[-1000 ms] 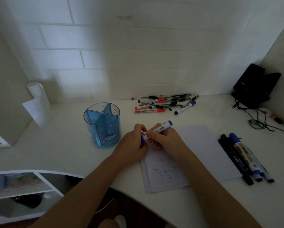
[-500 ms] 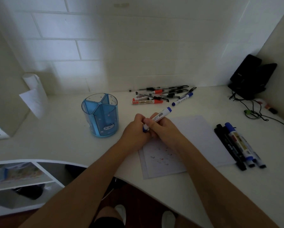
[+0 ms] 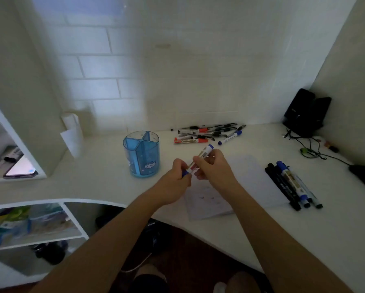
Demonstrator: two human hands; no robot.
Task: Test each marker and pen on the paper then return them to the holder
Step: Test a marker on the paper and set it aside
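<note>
Hands have parted slightly: left hand (image 3: 174,179) pinches the marker (image 3: 203,154) low, right hand (image 3: 215,168) grips its barrel.

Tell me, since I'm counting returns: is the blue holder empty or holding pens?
Empty, as far as shows: the blue holder stands upright, with nothing above its rim or showing through its clear walls.

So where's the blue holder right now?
In the head view, the blue holder stands on the desk, just left of the left hand gripping a marker.
</note>
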